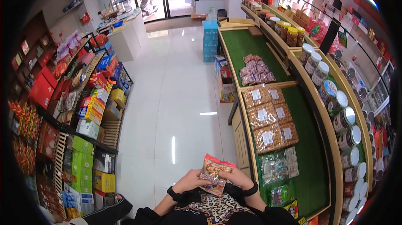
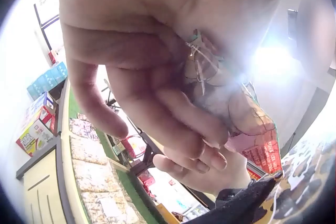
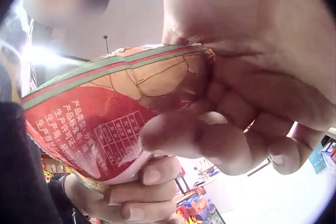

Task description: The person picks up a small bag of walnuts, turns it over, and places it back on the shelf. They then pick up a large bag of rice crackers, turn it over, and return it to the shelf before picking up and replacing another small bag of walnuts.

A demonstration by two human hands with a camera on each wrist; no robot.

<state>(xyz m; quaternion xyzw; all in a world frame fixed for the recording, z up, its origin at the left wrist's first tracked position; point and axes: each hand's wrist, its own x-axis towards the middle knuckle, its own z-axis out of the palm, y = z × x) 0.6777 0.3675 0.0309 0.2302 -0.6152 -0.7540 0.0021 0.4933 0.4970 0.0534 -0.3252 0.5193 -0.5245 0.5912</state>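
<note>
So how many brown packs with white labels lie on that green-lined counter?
6 brown packs, in three rows of two on the green-lined counter; any stacked underneath would be hidden.

6 labelled packs on green matting

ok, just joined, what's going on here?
A person is holding one printed snack packet in front of their body, gripped from both sides by the left hand and right hand. Can't tell if it has been opened. To the person's right, a green-lined display holds large clear bags and a pile of small packets, with lidded jars along its far side.
</note>
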